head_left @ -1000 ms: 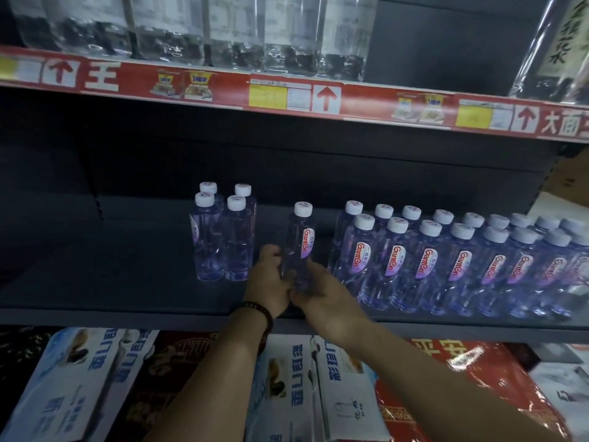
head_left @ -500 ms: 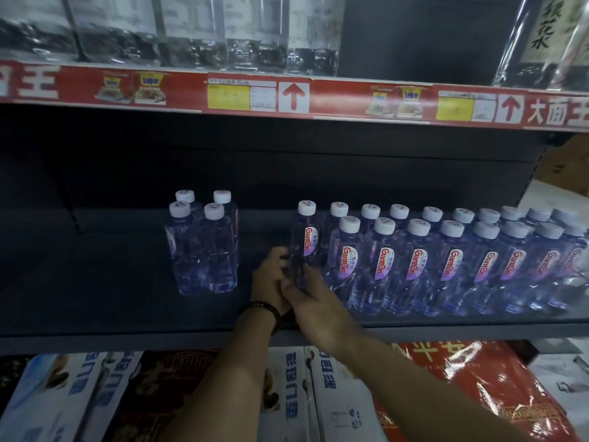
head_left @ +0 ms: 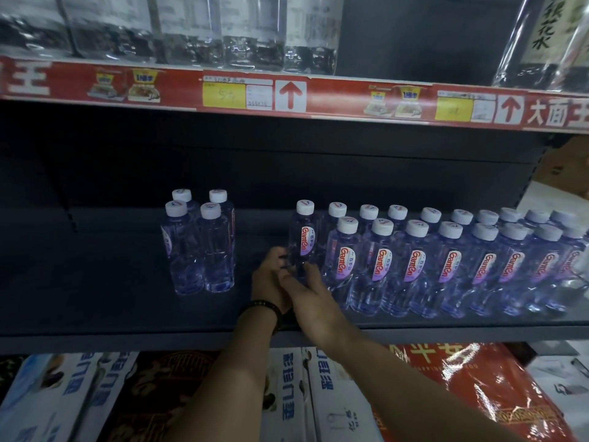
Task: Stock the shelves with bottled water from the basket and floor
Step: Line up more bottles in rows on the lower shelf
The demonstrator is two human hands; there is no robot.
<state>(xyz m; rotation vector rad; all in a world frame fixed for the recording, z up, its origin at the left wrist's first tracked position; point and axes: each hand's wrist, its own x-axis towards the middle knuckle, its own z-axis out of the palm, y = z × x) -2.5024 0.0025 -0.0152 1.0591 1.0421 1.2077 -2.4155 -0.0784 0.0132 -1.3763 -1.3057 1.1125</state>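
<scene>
Both hands close round the lower body of a clear, purple-tinted plastic water bottle (head_left: pixel 302 240) with a white screw cap. It stands on the dark grey metal shelf (head_left: pixel 111 314), just beside the left end of the double row of matching bottles (head_left: pixel 446 266). The left hand (head_left: pixel 267 279) cups its left flank with fingers curled, and the right hand (head_left: pixel 307 293) grips its near side low down. We judge the step in hand to be seating this bottle in line with the back row. To do it well, we would grip low, slide rather than lift, bring it flush against its right-hand neighbour, and release only once the base sits flat. Its long axis runs vertical, cap uppermost, and its red-and-white label faces us, turned slightly rightward, much as its neighbours' labels do. A cluster of four like bottles (head_left: pixel 199 247) stands well apart to the left.
</scene>
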